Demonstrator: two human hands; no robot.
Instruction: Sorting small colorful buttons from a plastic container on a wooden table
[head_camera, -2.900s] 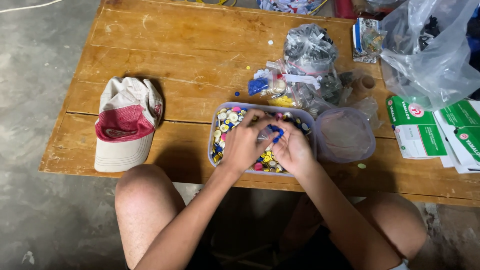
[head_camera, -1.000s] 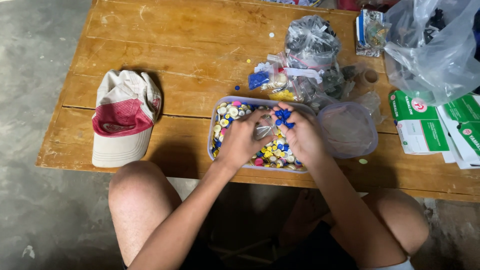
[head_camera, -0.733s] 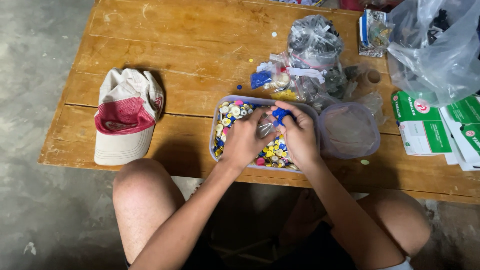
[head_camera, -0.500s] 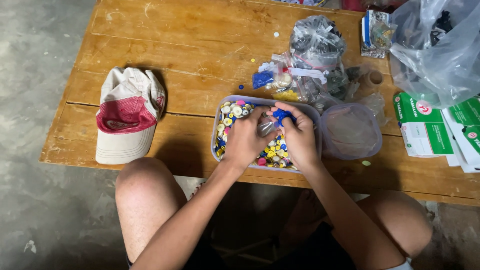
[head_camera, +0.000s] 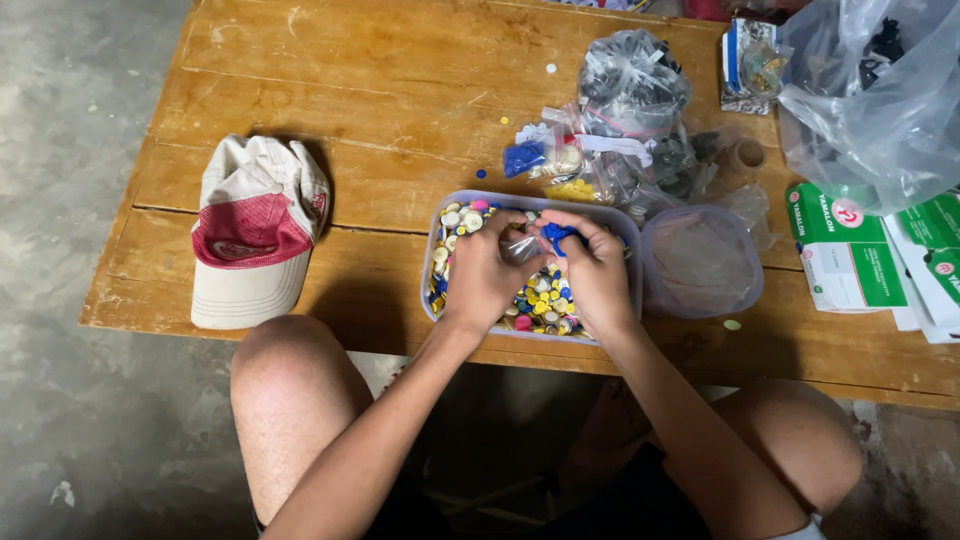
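Note:
A clear plastic tub (head_camera: 435, 262) full of small coloured buttons (head_camera: 540, 300) stands near the front edge of a wooden table (head_camera: 380, 90). Both my hands are over it. My left hand (head_camera: 484, 270) pinches a small clear plastic bag (head_camera: 522, 245) at its mouth. My right hand (head_camera: 594, 270) holds the same little bag from the other side, with blue buttons (head_camera: 558, 235) between its fingers. The hands hide the middle of the tub.
A white and red cap (head_camera: 255, 230) lies at the left. The tub's clear lid (head_camera: 700, 262) sits right of the tub. Bags of sorted buttons (head_camera: 620, 110) lie behind; a big plastic bag (head_camera: 880, 100) and green and white boxes (head_camera: 850, 250) at the right.
My hands stay over the tub; since the earliest frame the right hand has lifted blue buttons up to the small bag. The view has shifted slightly.

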